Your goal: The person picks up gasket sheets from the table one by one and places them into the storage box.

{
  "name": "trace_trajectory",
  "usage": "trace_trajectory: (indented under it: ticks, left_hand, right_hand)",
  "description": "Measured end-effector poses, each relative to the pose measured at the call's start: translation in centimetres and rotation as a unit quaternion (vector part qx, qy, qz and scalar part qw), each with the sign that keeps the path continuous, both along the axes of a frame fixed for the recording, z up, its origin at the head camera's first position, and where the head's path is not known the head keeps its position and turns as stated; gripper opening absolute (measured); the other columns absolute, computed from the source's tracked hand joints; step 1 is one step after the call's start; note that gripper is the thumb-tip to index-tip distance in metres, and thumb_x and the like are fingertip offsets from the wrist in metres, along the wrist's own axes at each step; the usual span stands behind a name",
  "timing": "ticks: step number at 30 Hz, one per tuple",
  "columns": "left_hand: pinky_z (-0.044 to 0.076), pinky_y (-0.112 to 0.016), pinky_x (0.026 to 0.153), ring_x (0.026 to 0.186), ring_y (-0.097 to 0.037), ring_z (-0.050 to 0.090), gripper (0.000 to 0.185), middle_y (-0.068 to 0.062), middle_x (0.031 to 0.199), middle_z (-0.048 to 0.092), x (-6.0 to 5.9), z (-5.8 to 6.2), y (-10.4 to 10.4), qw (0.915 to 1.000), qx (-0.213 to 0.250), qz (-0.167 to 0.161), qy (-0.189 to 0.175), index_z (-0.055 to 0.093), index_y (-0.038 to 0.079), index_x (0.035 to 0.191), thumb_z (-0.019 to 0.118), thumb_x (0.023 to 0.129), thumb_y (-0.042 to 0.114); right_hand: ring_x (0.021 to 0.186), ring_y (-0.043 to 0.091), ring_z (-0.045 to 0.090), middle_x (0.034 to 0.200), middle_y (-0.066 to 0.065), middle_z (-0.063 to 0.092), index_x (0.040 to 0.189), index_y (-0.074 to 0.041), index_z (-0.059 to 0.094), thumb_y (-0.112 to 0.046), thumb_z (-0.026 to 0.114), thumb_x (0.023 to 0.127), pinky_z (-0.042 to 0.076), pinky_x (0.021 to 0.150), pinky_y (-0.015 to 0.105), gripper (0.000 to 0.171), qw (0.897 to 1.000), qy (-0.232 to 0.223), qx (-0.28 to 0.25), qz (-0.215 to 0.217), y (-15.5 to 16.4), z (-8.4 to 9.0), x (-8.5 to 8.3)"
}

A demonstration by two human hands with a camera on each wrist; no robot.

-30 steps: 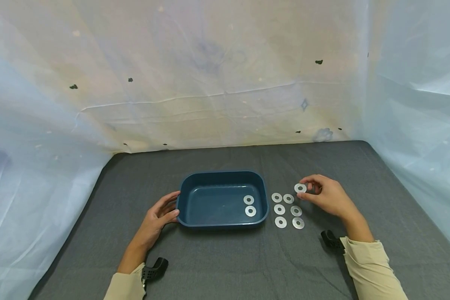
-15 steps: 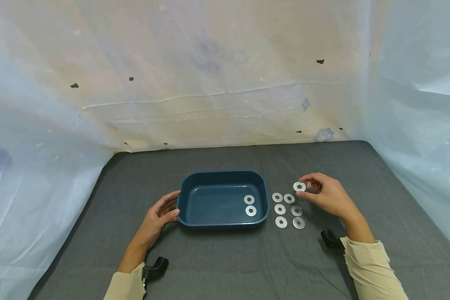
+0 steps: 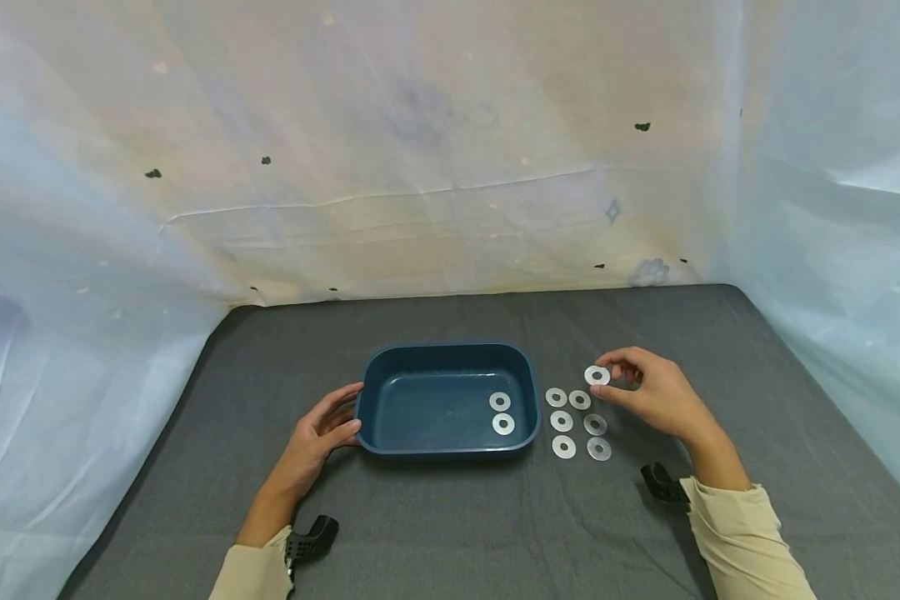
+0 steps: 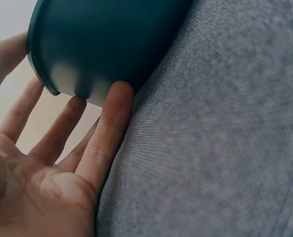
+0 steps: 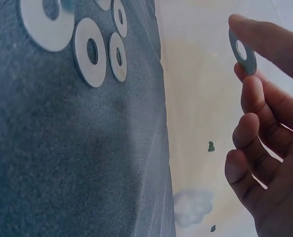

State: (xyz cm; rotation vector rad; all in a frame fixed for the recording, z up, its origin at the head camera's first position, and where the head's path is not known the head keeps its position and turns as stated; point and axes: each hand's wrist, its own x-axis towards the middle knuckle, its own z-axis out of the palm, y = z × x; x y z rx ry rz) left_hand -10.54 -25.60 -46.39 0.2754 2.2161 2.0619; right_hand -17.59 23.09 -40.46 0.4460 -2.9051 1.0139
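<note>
My right hand pinches a flat metal washer between thumb and index finger, its hole uncovered. In the right wrist view this washer is raised off the cloth and seen nearly edge-on, the other fingers loosely bent below it. My left hand rests its fingertips against the left end of a dark blue rectangular bin. Those fingers look mostly straight in the left wrist view, touching the outer wall and rim. Two washers lie inside the bin at its right end.
Several washers lie in two columns on the grey cloth, between the bin and my right hand. Pale printed sheeting walls in the table's back and sides. A black wrist mount sits on each forearm.
My right hand has shifted very slightly left with the washer in its pinch. The left hand and the bin have stayed put; the head view has drifted a little.
</note>
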Motion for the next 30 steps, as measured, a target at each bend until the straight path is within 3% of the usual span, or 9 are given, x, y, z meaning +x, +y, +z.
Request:
trace_trajectory:
  ticks: [12, 19, 30]
  left_hand:
    - [0.058, -0.028, 0.084, 0.120, -0.005, 0.060, 0.056, -0.020, 0.150, 0.039, -0.2, 0.2, 0.1, 1.0000, -0.002, 0.001, -0.001, 0.036, 0.005, 0.152, 0.057, 0.101, 0.009]
    - [0.058, -0.029, 0.084, 0.121, -0.006, 0.059, 0.056, -0.021, 0.149, 0.040, -0.3, 0.2, 0.1, 0.9998, 0.008, -0.012, 0.010, 0.035, 0.004, 0.152, 0.056, 0.101, 0.006]
    - [0.058, -0.028, 0.085, 0.123, -0.005, 0.058, 0.054, -0.007, 0.147, 0.045, -0.1, -0.2, -0.2, 0.9997, 0.009, -0.015, 0.017, 0.035, 0.003, 0.152, 0.053, 0.101, 0.004]
  right_hand:
    - [0.084, 0.014, 0.048, 0.092, -0.001, 0.059, 0.110, -0.017, 0.070, -0.036, 0.080, 0.085, 0.038, 0.070, 0.026, 0.034, 1.000, 0.025, 0.001, 0.012, -0.8, 0.4, 0.1]
    - [0.086, 0.020, 0.052, 0.093, 0.004, 0.060, 0.109, -0.017, 0.069, -0.034, 0.081, 0.084, 0.038, 0.070, 0.026, 0.032, 0.999, 0.034, -0.001, 0.021, -1.2, 0.5, 0.3]
    - [0.085, 0.012, 0.049, 0.091, -0.006, 0.058, 0.109, -0.020, 0.070, -0.034, 0.081, 0.084, 0.040, 0.071, 0.027, 0.031, 0.999, 0.037, 0.006, 0.037, -1.8, 0.6, 0.5]
